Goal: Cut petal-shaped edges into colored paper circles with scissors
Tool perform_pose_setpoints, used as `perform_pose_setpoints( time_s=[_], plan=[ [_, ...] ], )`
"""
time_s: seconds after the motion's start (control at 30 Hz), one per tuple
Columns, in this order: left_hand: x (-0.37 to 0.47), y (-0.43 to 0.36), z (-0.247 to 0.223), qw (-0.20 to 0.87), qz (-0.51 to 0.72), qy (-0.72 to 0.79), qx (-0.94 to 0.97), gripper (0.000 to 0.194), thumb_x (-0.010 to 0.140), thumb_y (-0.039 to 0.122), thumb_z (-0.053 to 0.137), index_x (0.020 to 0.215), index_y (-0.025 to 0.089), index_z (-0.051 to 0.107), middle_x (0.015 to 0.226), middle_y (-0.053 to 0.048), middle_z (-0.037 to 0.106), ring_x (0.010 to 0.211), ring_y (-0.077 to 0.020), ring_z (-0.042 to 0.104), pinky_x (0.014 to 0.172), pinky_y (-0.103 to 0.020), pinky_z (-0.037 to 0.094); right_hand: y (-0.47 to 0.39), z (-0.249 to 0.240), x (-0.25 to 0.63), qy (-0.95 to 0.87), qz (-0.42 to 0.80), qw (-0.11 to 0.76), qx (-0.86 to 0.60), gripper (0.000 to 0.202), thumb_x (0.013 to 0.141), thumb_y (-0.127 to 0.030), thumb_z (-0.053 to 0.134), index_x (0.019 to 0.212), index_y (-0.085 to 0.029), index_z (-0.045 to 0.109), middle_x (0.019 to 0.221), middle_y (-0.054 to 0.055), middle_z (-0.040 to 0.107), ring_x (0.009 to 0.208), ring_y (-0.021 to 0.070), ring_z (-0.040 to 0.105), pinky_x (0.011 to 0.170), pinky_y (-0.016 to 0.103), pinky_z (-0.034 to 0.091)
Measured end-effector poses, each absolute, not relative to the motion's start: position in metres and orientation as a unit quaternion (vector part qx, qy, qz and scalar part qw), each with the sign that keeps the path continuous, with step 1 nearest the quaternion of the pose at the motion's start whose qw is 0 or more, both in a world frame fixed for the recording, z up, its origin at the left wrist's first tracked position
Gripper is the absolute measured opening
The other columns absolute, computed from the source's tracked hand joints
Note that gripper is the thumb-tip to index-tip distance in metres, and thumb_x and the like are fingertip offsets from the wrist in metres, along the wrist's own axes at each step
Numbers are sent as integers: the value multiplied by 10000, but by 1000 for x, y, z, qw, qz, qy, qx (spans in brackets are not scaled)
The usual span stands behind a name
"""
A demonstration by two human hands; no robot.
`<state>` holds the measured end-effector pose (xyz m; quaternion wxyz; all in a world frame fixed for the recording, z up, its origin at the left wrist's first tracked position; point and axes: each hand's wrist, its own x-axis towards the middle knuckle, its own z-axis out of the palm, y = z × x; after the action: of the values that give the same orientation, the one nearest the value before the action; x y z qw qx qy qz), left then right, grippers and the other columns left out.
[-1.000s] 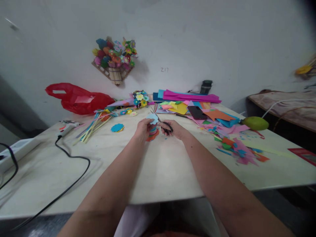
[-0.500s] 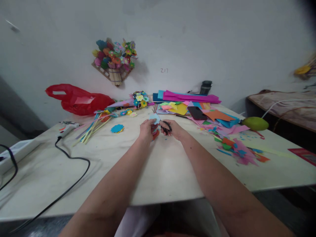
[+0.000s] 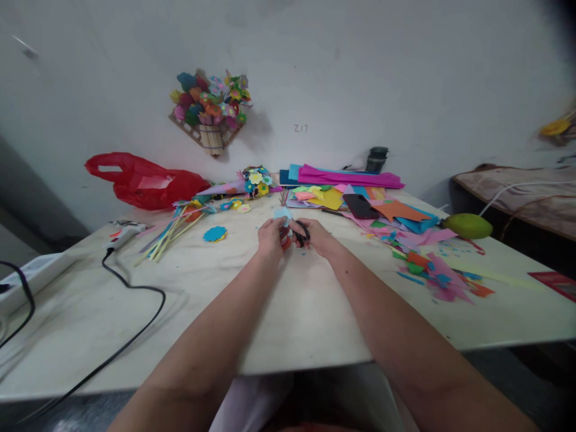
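Over the middle of the table, my left hand (image 3: pixel 270 236) pinches a small light blue piece of paper (image 3: pixel 282 213). Something orange-red shows below those fingers, too small to make out. Right beside it, my right hand (image 3: pixel 315 235) has its fingers through the black handles of a pair of scissors (image 3: pixel 302 233). The blades are mostly hidden behind the fingers and the paper. To the left lie blue scalloped paper discs (image 3: pixel 215 233) with a yellow edge showing beneath.
Paper strips (image 3: pixel 175 231) and a red plastic bag (image 3: pixel 144 183) lie at the left, near a black cable (image 3: pixel 135 287) and a power strip (image 3: pixel 33 279). Colored paper sheets (image 3: pixel 351 176), a phone (image 3: pixel 360 206), a green pump bulb (image 3: pixel 468 225) and paper scraps (image 3: pixel 441 276) lie at the right.
My left hand has turned slightly and come closer to my right hand. The light blue paper has shifted with it and shows less. The scissors stay in my right hand.
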<state>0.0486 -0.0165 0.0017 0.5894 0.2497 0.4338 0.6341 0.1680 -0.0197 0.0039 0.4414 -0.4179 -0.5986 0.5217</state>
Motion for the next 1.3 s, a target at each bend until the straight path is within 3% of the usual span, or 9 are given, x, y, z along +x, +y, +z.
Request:
perform_pose_setpoints(
  time_s=[0.2, 0.67, 1.03, 1.3],
  plan=[
    [49, -15, 0, 588, 629, 444, 248, 253, 632, 217, 719, 740, 208, 491, 589, 33, 558, 486, -114, 538, 483, -219, 411, -17, 1, 167, -592, 524, 440, -426, 283, 905, -367, 642, 728, -157, 574, 536, -12, 585, 392, 89, 538, 299, 178, 292],
    [53, -15, 1, 567, 649, 449, 235, 209, 565, 158, 677, 636, 194, 483, 528, 27, 538, 446, -102, 499, 439, -205, 346, -19, 2, 165, -576, 536, 453, -419, 291, 827, -389, 701, 703, -164, 563, 501, -22, 582, 364, 89, 517, 284, 180, 270],
    [52, -15, 3, 563, 641, 465, 236, 172, 580, 155, 670, 631, 188, 509, 532, 25, 543, 452, -106, 508, 457, -227, 372, -20, 4, 166, -588, 523, 445, -427, 261, 911, -319, 623, 718, -152, 568, 510, -24, 574, 361, 82, 512, 287, 180, 272],
    [51, -15, 3, 569, 641, 461, 232, 188, 570, 134, 673, 631, 190, 505, 520, 34, 534, 448, -99, 498, 468, -225, 370, -19, 4, 166, -586, 521, 444, -434, 274, 894, -341, 655, 713, -159, 560, 501, -30, 568, 359, 79, 497, 291, 180, 262]
  ],
)
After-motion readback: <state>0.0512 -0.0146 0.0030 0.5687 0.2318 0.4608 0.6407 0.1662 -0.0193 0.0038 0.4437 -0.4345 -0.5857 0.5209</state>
